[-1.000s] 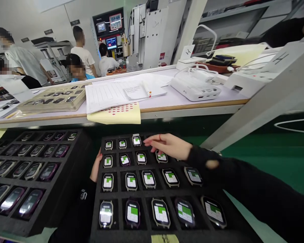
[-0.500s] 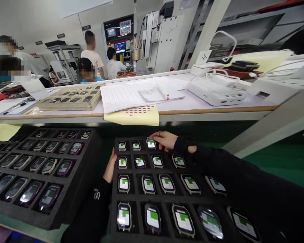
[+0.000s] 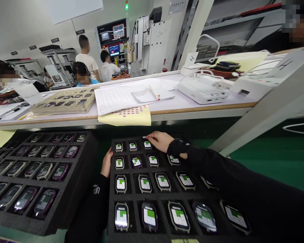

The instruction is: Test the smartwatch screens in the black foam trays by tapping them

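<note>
The right hand (image 3: 160, 140) reaches to the far edge of the black foam tray (image 3: 111, 216), fingertips closed on a smartwatch (image 3: 147, 144) in the back row (screen lit green). The left hand (image 3: 106, 163) rests open-fingered against the tray's left edge.

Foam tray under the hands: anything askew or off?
Mostly tidy: the watches sit one per pocket in the foam tray. One oddity: the watch under the right hand in the back row looks slightly raised. The left hand rests on the tray's edge.
</note>
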Tool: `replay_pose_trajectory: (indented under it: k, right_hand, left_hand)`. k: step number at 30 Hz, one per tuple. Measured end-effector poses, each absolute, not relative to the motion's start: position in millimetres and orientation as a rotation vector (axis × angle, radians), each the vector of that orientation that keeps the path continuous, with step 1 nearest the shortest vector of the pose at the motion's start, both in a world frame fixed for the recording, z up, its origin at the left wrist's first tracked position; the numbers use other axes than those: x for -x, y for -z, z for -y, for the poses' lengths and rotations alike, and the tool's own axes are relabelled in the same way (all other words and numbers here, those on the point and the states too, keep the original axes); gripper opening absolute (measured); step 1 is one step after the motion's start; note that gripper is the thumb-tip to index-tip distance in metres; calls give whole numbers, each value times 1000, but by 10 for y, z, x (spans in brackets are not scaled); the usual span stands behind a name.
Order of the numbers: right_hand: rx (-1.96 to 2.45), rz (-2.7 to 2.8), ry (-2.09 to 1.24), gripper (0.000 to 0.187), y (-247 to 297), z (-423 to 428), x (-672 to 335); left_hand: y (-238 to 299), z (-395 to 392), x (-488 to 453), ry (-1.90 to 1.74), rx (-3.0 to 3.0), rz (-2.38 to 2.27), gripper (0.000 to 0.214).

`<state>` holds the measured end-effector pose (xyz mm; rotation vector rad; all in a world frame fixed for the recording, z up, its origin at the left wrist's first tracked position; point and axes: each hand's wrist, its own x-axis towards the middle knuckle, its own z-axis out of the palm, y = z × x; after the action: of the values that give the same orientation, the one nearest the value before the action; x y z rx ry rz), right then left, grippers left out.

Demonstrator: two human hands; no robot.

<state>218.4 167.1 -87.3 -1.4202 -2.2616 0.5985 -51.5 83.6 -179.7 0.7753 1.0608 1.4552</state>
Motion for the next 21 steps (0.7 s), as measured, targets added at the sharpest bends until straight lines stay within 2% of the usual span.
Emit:
replay_pose_trajectory:
  k: [8,16,21]
  right_hand:
    - [1073,2368,-237,44,975,-1457,-2254]
    - [869,2322,-206,44,1158,-1404,-2316]
    - [832,2333,-219,42,1197,-1419,-2313]
  left_hand:
    - [1772,-1097,482,-1505,-683,-1022,59]
    - [1675,-1180,522,-1482,-694,-1023,62]
    - [1644,-1263,550,-1471,-698,-1031,51]
